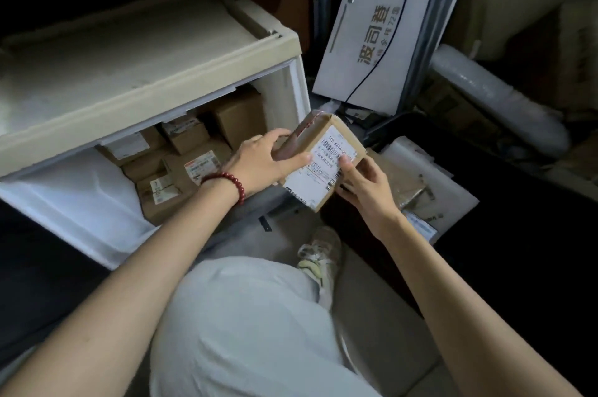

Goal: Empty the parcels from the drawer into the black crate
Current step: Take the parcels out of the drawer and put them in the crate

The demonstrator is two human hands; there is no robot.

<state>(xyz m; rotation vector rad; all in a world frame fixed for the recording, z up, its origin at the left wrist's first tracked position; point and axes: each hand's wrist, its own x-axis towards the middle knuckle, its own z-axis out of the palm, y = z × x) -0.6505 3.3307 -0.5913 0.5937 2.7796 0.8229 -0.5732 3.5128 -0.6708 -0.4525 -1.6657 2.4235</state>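
Where the smooth white plastic drawer (81, 202) stands open, square brown cardboard parcels (181, 170) with paper labels lie stacked inside. The left hand (259, 160), red beads at the wrist, has its fingers (281, 134) curled round a small cardboard box (323, 170), thumb on its white label. The right hand (365, 183) pinches the box's lower edge. The box is held between the drawer and the black crate (485, 170), where flat mailers (417, 176) lie.
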